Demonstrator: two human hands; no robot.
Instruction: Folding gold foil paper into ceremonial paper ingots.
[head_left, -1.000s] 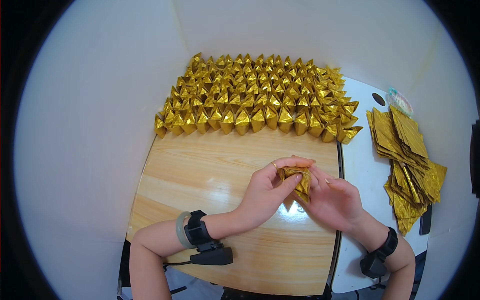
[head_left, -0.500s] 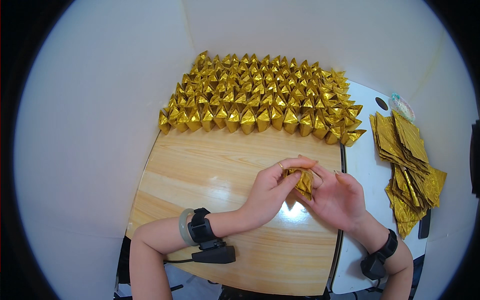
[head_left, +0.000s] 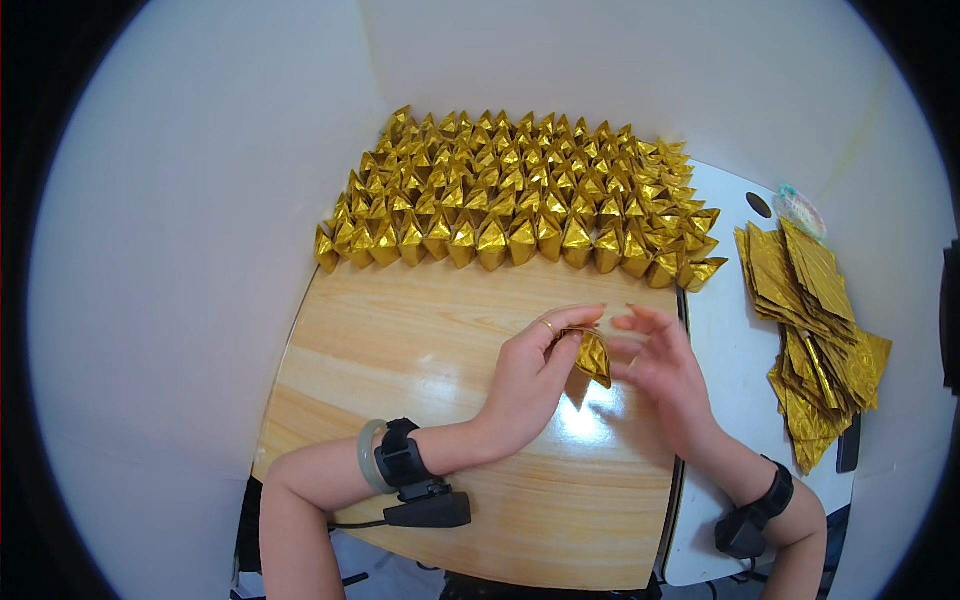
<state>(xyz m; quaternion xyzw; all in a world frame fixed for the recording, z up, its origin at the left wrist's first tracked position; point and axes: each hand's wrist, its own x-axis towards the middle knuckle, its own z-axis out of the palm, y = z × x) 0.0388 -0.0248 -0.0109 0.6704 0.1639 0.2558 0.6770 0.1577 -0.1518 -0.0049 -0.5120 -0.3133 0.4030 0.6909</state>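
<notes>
I see the left hand [head_left: 530,375] pinching a folded gold paper piece [head_left: 593,357] above the wooden table [head_left: 400,350], while the right hand [head_left: 665,370] hovers just beside it, fingers spread and blurred. Farther back stand rows of folded gold pieces [head_left: 520,200]; flat gold sheets [head_left: 815,310] lie at right.

A small folded gold-foil paper piece [head_left: 592,357], seemingly pointed downward, hangs above the near-centre desk [head_left: 420,340], pinched at its top.
</notes>
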